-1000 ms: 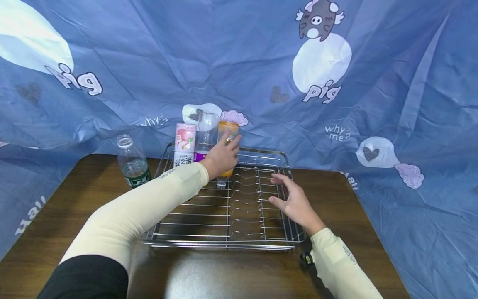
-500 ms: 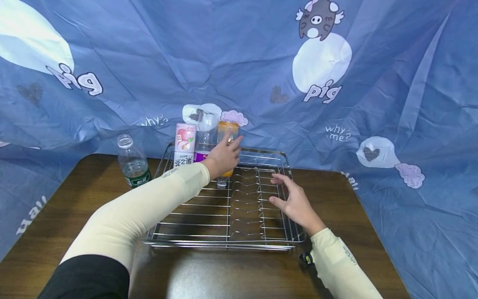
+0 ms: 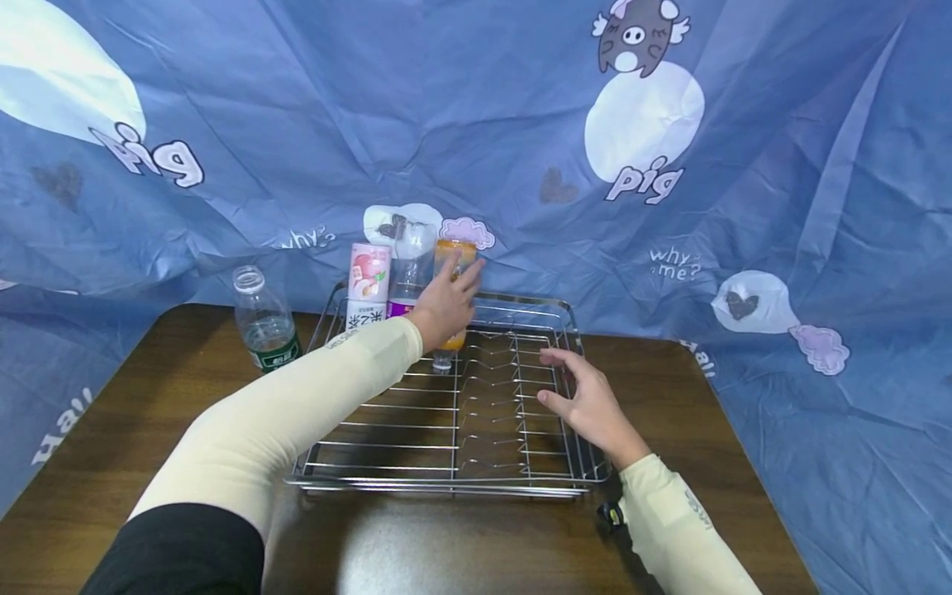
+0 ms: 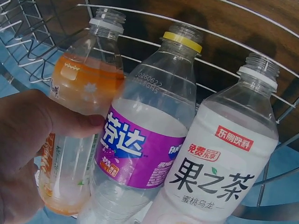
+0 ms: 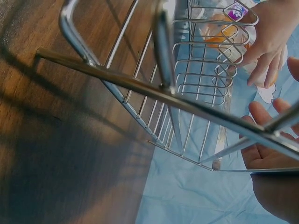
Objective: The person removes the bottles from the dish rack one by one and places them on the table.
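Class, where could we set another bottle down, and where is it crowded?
Free: the table before the rack, between left sleeve and right sleeve; also the rack's near half, left of the right hand.
Crowded: the rack's back left, where the white-labelled bottle, purple-labelled bottle and orange bottle, gripped by the left hand, sit side by side.

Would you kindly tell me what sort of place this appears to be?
Probably a makeshift indoor work corner: a printed blue curtain hangs behind a wooden table, where a wire rack holds bottles.
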Demonstrator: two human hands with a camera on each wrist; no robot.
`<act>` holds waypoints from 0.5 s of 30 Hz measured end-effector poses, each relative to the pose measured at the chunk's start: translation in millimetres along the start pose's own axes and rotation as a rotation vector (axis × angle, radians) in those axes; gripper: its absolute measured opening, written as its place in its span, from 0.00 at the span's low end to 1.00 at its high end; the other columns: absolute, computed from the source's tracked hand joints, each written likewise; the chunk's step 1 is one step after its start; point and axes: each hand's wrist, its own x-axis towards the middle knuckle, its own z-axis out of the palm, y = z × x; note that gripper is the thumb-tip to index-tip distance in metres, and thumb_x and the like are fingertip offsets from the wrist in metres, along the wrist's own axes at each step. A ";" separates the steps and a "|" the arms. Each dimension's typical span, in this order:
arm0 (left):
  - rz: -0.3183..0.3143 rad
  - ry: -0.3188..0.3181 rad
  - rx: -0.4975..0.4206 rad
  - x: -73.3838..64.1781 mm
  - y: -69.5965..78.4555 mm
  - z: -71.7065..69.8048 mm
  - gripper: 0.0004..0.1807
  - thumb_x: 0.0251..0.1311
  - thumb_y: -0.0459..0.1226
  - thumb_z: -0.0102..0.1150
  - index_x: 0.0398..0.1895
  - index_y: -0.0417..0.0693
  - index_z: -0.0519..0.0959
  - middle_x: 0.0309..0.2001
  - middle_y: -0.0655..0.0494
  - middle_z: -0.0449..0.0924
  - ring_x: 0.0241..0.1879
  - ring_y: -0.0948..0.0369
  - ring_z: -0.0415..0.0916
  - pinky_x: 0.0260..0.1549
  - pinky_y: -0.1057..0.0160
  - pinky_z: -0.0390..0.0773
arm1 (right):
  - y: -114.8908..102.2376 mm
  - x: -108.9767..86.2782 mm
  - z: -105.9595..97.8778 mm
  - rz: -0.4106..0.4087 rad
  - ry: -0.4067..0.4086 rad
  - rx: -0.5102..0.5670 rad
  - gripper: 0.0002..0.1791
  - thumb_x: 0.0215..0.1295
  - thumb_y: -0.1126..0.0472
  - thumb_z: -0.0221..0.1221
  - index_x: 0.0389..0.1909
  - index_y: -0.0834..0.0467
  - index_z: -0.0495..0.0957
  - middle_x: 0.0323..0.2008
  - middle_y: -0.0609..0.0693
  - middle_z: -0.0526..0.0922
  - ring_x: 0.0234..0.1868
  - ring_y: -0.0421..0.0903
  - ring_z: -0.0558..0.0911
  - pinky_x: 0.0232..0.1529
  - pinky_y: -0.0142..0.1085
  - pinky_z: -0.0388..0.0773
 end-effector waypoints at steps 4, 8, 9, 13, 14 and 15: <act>0.005 -0.010 0.008 0.2 -0.7 -0.2 0.30 0.69 0.53 0.56 0.74 0.72 0.67 0.79 0.50 0.51 0.78 0.40 0.29 0.70 0.29 0.35 | 0.4 0.0 0.1 -0.014 0.005 -0.010 0.31 0.55 0.68 0.70 0.62 0.63 0.75 0.58 0.56 0.80 0.60 0.54 0.76 0.62 0.54 0.72; 0.008 0.016 0.027 -0.8 -0.9 -1.4 0.29 0.70 0.52 0.55 0.73 0.72 0.68 0.79 0.53 0.53 0.78 0.40 0.30 0.70 0.30 0.37 | 1.7 0.1 -0.8 -0.018 0.008 -0.010 0.30 0.56 0.67 0.70 0.62 0.62 0.75 0.58 0.56 0.80 0.61 0.54 0.76 0.63 0.56 0.70; 0.008 0.022 0.029 -1.1 -0.9 -1.9 0.28 0.71 0.52 0.54 0.73 0.72 0.68 0.79 0.53 0.53 0.78 0.40 0.31 0.70 0.30 0.37 | 2.0 0.2 -1.0 -0.018 0.008 -0.011 0.30 0.56 0.67 0.70 0.62 0.62 0.75 0.58 0.56 0.80 0.61 0.54 0.76 0.64 0.55 0.70; 0.006 0.048 0.044 -2.4 -1.1 -3.9 0.25 0.73 0.50 0.51 0.72 0.72 0.70 0.79 0.54 0.54 0.79 0.41 0.31 0.70 0.29 0.38 | 2.4 0.3 -1.4 -0.022 0.006 -0.010 0.30 0.56 0.68 0.70 0.61 0.63 0.76 0.58 0.56 0.80 0.61 0.54 0.76 0.65 0.53 0.69; 0.006 0.051 0.047 -2.6 -0.9 -4.5 0.24 0.73 0.50 0.51 0.71 0.72 0.71 0.79 0.54 0.54 0.79 0.41 0.30 0.70 0.29 0.38 | 2.2 0.3 -1.2 -0.023 0.007 -0.010 0.30 0.56 0.68 0.70 0.61 0.63 0.76 0.58 0.56 0.80 0.61 0.54 0.76 0.65 0.52 0.69; 0.007 0.053 0.053 -2.4 -0.7 -5.0 0.23 0.73 0.49 0.50 0.71 0.72 0.72 0.79 0.54 0.54 0.79 0.41 0.30 0.70 0.29 0.38 | 1.9 0.1 -1.1 -0.022 0.009 -0.010 0.29 0.56 0.68 0.70 0.61 0.64 0.76 0.57 0.56 0.80 0.61 0.54 0.76 0.65 0.51 0.68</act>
